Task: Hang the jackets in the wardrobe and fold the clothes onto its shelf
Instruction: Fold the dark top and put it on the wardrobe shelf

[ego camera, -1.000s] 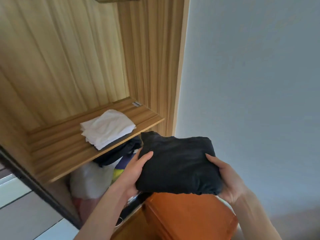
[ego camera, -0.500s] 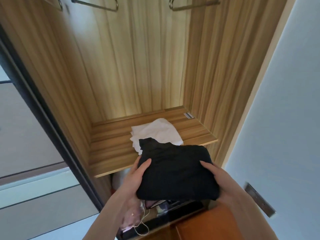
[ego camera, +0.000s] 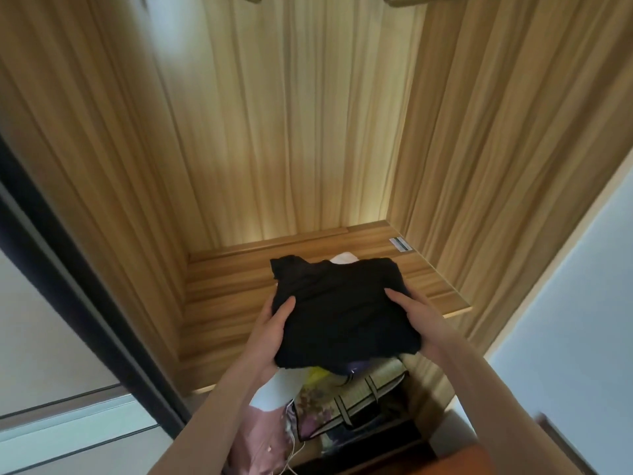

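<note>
Between the person's two hands, a folded black garment (ego camera: 342, 313) is held flat above the front half of a wooden wardrobe shelf (ego camera: 222, 303). The left hand (ego camera: 270, 334) grips the bundle's left edge, thumb lying on top and the fingers hidden beneath. The right hand (ego camera: 414, 320) grips the right edge in the same way, thumb on top. Both grips are closed on the cloth, one on each side, so the fold keeps its shape.

Just beyond the grips, at the far edge of the black bundle, a small corner of a folded white garment (ego camera: 344, 258) shows on the shelf. The black bundle covers most of it from this view. Whether the two already touch cannot be told.

Below the grips, under the shelf, sit bags and mixed items (ego camera: 342, 402). Far above the grips, hanger bottoms (ego camera: 404, 0) show at the top edge of the wardrobe.

The step in hand appears to be setting the black bundle down on the white one. To do it well, the person would likely keep the bundle level, lower it squarely over the white garment, and line up the edges. The fingers underneath should probably slide out sideways and slowly, because a quick pull could drag the lower layers and open the fold. A loose flap at the bundle's far left corner may need smoothing once it rests. Setting it too near the shelf's front lip could let it slip off.
</note>
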`<state>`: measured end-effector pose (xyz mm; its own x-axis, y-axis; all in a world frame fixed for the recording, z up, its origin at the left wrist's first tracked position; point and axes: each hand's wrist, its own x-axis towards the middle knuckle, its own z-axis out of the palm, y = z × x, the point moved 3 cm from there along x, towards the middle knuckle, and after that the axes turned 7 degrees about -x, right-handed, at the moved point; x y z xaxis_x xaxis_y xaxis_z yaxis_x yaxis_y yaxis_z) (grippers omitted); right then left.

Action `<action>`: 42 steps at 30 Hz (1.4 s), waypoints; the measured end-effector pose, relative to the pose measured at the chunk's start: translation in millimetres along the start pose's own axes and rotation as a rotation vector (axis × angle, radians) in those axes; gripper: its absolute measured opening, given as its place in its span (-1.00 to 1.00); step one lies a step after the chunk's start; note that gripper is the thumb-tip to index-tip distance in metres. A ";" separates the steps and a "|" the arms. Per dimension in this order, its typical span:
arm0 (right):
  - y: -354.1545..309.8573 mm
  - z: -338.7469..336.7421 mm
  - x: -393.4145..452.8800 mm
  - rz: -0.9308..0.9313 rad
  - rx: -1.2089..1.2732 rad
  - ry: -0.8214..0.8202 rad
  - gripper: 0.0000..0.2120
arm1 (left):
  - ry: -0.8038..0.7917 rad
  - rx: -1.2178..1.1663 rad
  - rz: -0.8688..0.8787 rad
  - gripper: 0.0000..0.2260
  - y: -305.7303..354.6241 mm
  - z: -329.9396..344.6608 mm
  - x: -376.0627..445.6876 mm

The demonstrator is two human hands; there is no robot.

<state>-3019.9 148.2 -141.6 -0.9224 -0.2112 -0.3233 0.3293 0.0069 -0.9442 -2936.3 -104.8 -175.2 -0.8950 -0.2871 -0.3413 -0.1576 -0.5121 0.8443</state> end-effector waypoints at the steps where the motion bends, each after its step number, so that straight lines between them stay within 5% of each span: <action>1: -5.1 3.2 9.7 -0.006 -0.009 -0.016 -0.67 | 0.006 -0.004 0.004 -0.61 2.4 1.9 7.7; 16: 34.1 4.4 180.3 0.053 -0.278 -0.093 -0.56 | 0.135 -0.012 -0.054 -0.54 -30.8 8.1 109.5; 22: 44.0 2.7 187.2 -0.180 -0.588 0.021 -0.46 | 0.236 0.540 0.219 -0.50 -39.3 -0.5 126.6; 26: 43.0 13.9 175.3 -0.624 -1.002 0.208 -0.54 | 0.515 1.129 0.553 -0.53 -38.4 6.0 121.3; 28: 50.1 23.1 176.6 -0.742 -1.122 0.130 -0.51 | 0.425 1.317 0.669 -0.50 -45.7 13.8 125.6; 32: 70.1 28.1 189.6 -0.762 -1.425 0.028 -0.34 | 0.235 1.539 0.594 -0.33 -62.3 13.0 143.5; 42: 82.5 25.0 205.2 -0.665 -1.470 -0.034 -0.26 | 0.171 1.473 0.417 -0.20 -64.3 2.0 148.5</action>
<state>-3177.0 81.0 -284.3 -0.8045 -0.5795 0.1299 -0.5938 0.7893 -0.1561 -3060.0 -112.8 -279.3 -0.9381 -0.3409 0.0604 -0.2672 0.8238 0.5000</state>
